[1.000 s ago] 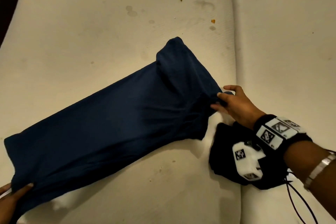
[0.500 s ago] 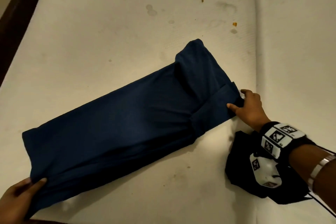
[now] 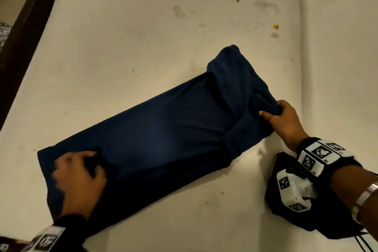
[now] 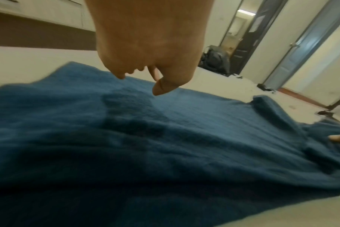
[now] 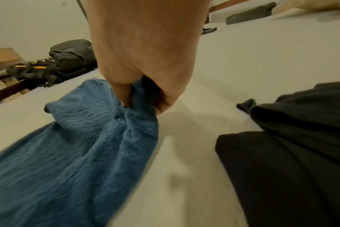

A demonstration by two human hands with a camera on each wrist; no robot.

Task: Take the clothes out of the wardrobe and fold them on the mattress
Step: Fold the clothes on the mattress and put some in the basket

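Note:
A dark blue garment (image 3: pixel 163 133) lies folded into a long strip across the cream mattress (image 3: pixel 122 26). My right hand (image 3: pixel 272 112) pinches the strip's right end, and the right wrist view shows the cloth (image 5: pixel 68 153) bunched between thumb and fingers (image 5: pixel 142 104). My left hand (image 3: pixel 81 168) is over the strip's left end. In the left wrist view its fingers (image 4: pixel 145 79) hang loosely curled just above the blue fabric (image 4: pixel 165 153), holding nothing.
A black garment (image 3: pixel 331 225) lies bunched under my right wrist, also in the right wrist view (image 5: pixel 291 153). A dark wooden bed frame (image 3: pixel 20 47) runs along the left. A seam (image 3: pixel 300 47) splits the mattress. Black bags (image 5: pixel 72 58) sit beyond the bed.
My left hand has let go of the garment's lower left corner and moved up over its left end. My right hand has closed its pinch on the right end.

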